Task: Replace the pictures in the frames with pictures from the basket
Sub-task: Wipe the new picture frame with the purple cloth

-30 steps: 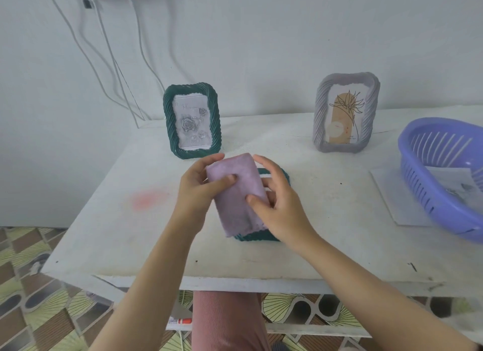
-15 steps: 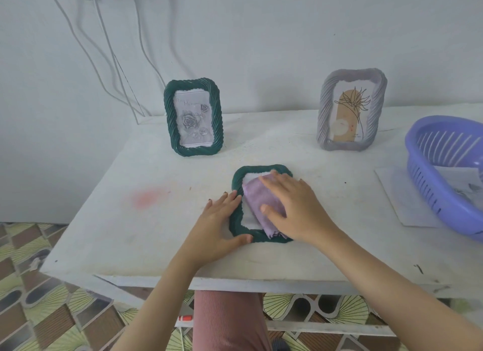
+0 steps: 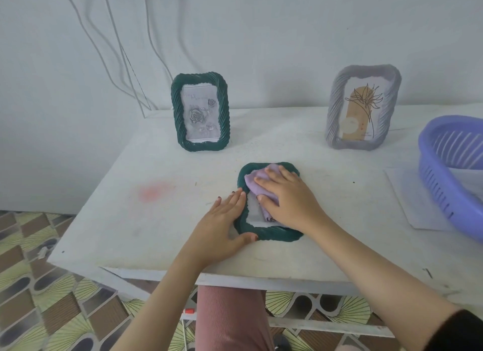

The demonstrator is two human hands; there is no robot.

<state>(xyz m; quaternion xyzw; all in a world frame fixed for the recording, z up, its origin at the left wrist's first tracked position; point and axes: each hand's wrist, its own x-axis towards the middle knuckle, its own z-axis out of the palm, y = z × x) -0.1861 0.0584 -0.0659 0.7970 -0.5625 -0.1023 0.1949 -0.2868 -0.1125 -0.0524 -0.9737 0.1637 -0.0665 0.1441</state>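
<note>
Looks like a wipe-down step, judging from how things lie. The flat green frame (image 3: pixel 264 234) is laid on the surface (image 3: pixel 162 227) near the front edge, with a purple cloth (image 3: pixel 252 179) pressed onto its pale middle panel. To be done well, the frame should be kept pinned so it isn't skated around. The cloth should be worked into the corners with light, even pressure, since that panel could probably be scratched or popped loose if leaned on too hard. Bunched cloth tends to smear, so it's better flattened out.

Pose-wise, the left hand (image 3: pixel 222 225) is laid flat on the surface against the frame's left side. Its fingers (image 3: pixel 235 197) are straight and close together, the thumb is run along the frame's lower edge, and nothing is gripped. The right hand (image 3: pixel 290 197) is spread palm-down over the cloth, fingers (image 3: pixel 273 174) nearly straight and pressed onto it rather than curled round it.

The standing green frame (image 3: pixel 200 112) and grey frame (image 3: pixel 363 107) are stood upright at the back, well apart. The basket (image 3: pixel 444 183) is parked at the right edge, and what's inside can't be made out.
</note>
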